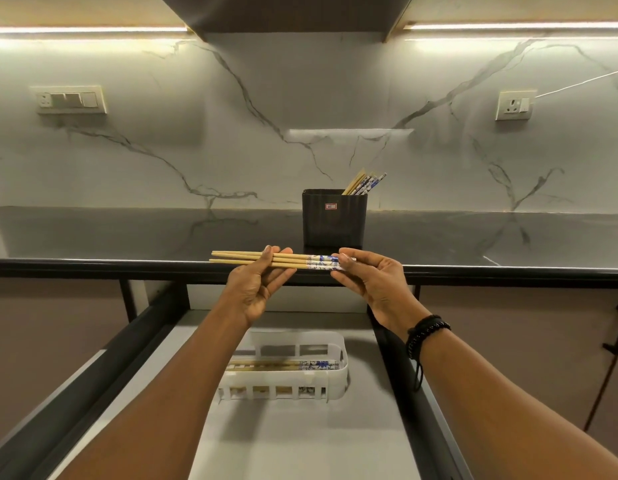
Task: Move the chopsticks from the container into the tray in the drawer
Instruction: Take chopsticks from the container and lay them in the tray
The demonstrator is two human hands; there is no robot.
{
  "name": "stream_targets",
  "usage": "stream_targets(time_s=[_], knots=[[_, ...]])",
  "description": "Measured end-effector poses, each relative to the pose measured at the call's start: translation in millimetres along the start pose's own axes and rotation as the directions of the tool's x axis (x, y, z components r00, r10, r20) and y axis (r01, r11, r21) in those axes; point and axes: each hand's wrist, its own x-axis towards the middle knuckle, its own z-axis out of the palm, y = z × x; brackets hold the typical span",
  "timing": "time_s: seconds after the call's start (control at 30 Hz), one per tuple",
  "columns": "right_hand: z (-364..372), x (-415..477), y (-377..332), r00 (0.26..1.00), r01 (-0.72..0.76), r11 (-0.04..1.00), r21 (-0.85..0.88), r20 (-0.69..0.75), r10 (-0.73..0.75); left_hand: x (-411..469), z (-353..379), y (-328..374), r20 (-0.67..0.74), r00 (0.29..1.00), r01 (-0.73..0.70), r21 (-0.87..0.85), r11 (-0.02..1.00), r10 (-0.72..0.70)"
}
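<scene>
A small bundle of wooden chopsticks [293, 262] with blue-and-white patterned ends lies level between both hands, above the counter's front edge. My left hand [257, 287] pinches the plain wooden part; my right hand [371, 280] holds the patterned ends. Behind them a black square container [334, 223] stands on the counter with several more chopsticks [364, 183] leaning out at its right side. Below, in the open drawer, a white slotted tray [330, 377] holds a few chopsticks [287, 365] lying lengthwise.
The dark counter [127, 233] runs left to right under a marble wall with two socket plates [70, 99] [514, 105]. The drawer has black side rails [401, 382] and a grey floor [300, 441]. A cabinet handle [617, 336] shows at the right.
</scene>
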Motion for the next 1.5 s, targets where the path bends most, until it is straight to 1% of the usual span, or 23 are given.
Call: stream_targets(time_s=[0.07,0.17,0.3,0.37,0.5,0.67,0.87,1.03,1.2,1.33,1.4,1.5], knots=[[0.5,-0.3,-0.8,0.998,-0.035,0.995,0.093,0.047,0.031,0.0,0.0,1.2,-0.009,1.000,-0.011,-0.011,1.000,0.011],[0.9,-0.7,-2.3,0.993,-0.053,0.974,0.220,0.116,0.028,-0.2,-0.8,3.4,-0.003,1.000,0.001,-0.044,0.999,-0.002],[2.5,-1.9,-1.5,0.987,-0.072,0.951,0.302,0.157,0.025,-0.1,-2.4,4.3,0.022,0.999,0.040,-0.083,0.996,-0.038],[3.6,-2.3,-1.2,0.986,-0.085,0.946,0.313,0.165,0.034,-0.1,-3.7,4.5,0.036,0.998,0.050,-0.098,0.994,-0.046],[3.4,-2.9,0.1,0.990,-0.067,0.967,0.244,0.138,0.034,0.4,-6.3,4.8,0.032,0.999,0.033,-0.089,0.996,-0.030],[3.0,-0.7,2.3,0.998,-0.008,0.997,0.080,0.068,0.003,4.7,-8.1,2.3,-0.006,1.000,-0.003,-0.027,1.000,0.003],[1.8,-0.2,4.0,0.993,0.050,0.997,-0.064,0.114,-0.042,6.0,-11.3,3.1,-0.039,0.999,0.004,0.004,1.000,-0.004],[2.0,-1.8,8.3,0.989,0.076,0.982,-0.174,0.142,-0.051,4.2,-12.3,2.5,-0.010,0.999,0.049,0.064,0.997,-0.049],[0.0,-0.6,11.5,0.991,0.057,0.975,-0.216,0.128,-0.029,4.3,-13.2,3.5,-0.010,0.997,0.076,0.084,0.994,-0.075],[-0.6,0.8,12.4,0.994,0.020,0.978,-0.209,0.105,0.002,3.6,-14.3,4.8,-0.031,0.997,0.078,0.096,0.992,-0.075],[-3.4,1.7,11.2,0.995,0.000,0.982,-0.187,0.097,0.019,4.5,-16.9,6.5,-0.068,0.996,0.059,0.066,0.996,-0.055],[-10.3,4.4,10.9,0.994,-0.026,0.986,-0.166,0.104,0.044,6.5,-25.2,11.9,-0.148,0.989,0.009,-0.028,1.000,-0.013]])
